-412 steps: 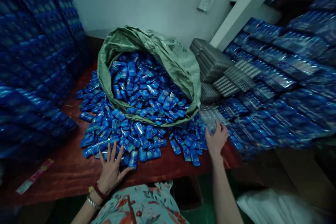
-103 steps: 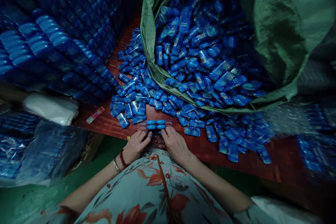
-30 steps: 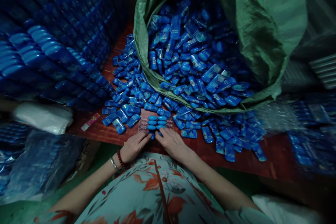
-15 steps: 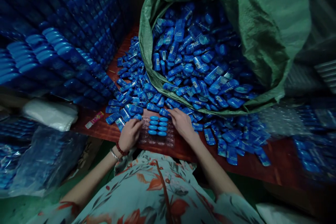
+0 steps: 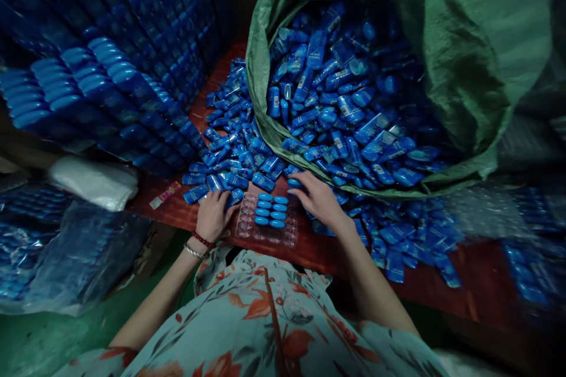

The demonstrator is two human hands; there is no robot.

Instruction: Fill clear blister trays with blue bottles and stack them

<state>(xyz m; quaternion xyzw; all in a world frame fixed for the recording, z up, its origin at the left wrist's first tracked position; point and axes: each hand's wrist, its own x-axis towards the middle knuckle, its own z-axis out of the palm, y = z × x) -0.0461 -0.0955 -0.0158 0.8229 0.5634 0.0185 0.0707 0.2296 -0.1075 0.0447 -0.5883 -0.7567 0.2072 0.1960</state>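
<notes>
A clear plastic tray [image 5: 246,219] with moulded cups lies at the table's front edge. Several small blue bottles [image 5: 278,215] stand in its middle in two columns, rounded ends up. My right hand [image 5: 319,199], at the tray's far right corner, pinches a small blue bottle [image 5: 295,184] between thumb and fingers. To the left of the tray, my left hand [image 5: 213,215] has its fingers stretched over the near edge of the loose bottles [image 5: 239,181], thumb apart. Its fingertips touch bottles there, and no bottle is visibly gripped.
A large green woven sack [image 5: 260,79] lies open, spilling blue bottles [image 5: 340,106] onto the red-brown table [image 5: 475,283]. Stacked packs of blue bottles [image 5: 110,94] rise at the left. A pink wrapper [image 5: 165,194] and white plastic roll [image 5: 95,181] lie left; more loose bottles [image 5: 398,241] lie right.
My left hand has moved from the tray's edge onto the loose bottles, its fingers opening. My right hand has lifted a bottle beside the tray. The view has shifted slightly.
</notes>
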